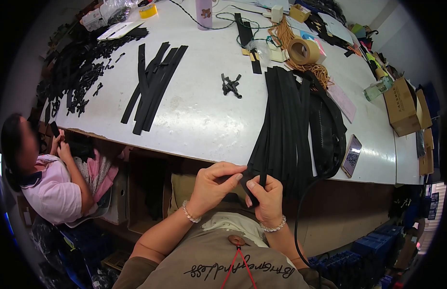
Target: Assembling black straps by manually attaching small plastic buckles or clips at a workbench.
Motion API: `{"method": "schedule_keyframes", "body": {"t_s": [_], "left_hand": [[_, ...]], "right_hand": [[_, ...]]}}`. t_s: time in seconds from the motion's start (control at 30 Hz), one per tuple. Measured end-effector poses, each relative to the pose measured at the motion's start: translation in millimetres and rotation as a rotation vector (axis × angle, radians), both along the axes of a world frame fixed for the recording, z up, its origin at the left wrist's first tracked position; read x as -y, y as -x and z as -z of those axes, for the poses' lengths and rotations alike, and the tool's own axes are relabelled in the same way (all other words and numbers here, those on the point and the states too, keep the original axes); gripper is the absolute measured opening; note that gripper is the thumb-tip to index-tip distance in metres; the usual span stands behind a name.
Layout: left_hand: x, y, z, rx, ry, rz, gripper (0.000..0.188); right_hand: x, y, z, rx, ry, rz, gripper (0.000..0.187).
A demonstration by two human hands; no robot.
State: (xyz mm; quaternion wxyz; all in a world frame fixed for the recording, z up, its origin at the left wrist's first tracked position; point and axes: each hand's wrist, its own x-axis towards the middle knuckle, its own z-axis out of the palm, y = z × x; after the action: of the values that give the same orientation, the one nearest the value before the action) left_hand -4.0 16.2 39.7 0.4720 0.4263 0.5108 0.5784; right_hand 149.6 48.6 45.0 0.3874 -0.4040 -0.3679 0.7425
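The white table [199, 115] has a smooth, slightly scuffed top. A thick bundle of flat, matte black straps [286, 120] lies on it, their near ends hanging over the table's near edge. A second, smaller fan of black straps [153, 84] lies on the table well to the left of the bundle, and a small cluster of black clips [230, 85] sits on the table between the two. A roll of tan tape [303, 50] stands on the table beyond the bundle. A flat dark phone [352, 155] rests at the table's near edge, just right of the bundle.

Both hands are together below the table's near edge, at the hanging strap ends. The left hand [215, 185] is closed, thumb and fingertips pinching a strap end. The right hand [267, 197] is closed likewise, gripping the same strap end, the two hands touching. Each wrist bears a beaded bracelet.

Another person in a pink shirt [52, 190] sits at the table's left end.
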Motion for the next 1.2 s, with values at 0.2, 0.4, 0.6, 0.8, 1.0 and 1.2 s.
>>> {"method": "schedule_keyframes", "body": {"t_s": [0.2, 0.4, 0.6, 0.8, 1.0, 1.2], "left_hand": [[0.5, -1.4, -1.6, 0.049, 0.006, 0.000, 0.023], [0.3, -1.5, -0.1, -0.032, -0.016, -0.012, 0.026], [-0.1, -1.5, -5.6, -0.107, -0.048, -0.025, 0.027], [-1.5, -1.4, -2.7, -0.204, -0.153, -0.060, 0.026], [1.4, -2.3, 0.0, -0.288, -0.193, -0.099, 0.026], [2.6, -3.9, -0.1, -0.318, -0.249, -0.118, 0.026]], "right_hand": [[0.1, 0.0, -1.9, -0.019, 0.014, 0.002, 0.008], [-1.7, 1.8, -3.1, -0.039, 0.040, 0.003, 0.008], [-1.1, 0.4, -1.0, -0.039, 0.031, 0.000, 0.006], [-0.6, 2.7, -3.2, -0.048, 0.038, 0.009, 0.005], [-1.8, -0.1, -4.4, -0.068, 0.099, -0.038, 0.009], [-2.9, -1.5, -6.7, -0.085, 0.169, -0.079, 0.013]]}}
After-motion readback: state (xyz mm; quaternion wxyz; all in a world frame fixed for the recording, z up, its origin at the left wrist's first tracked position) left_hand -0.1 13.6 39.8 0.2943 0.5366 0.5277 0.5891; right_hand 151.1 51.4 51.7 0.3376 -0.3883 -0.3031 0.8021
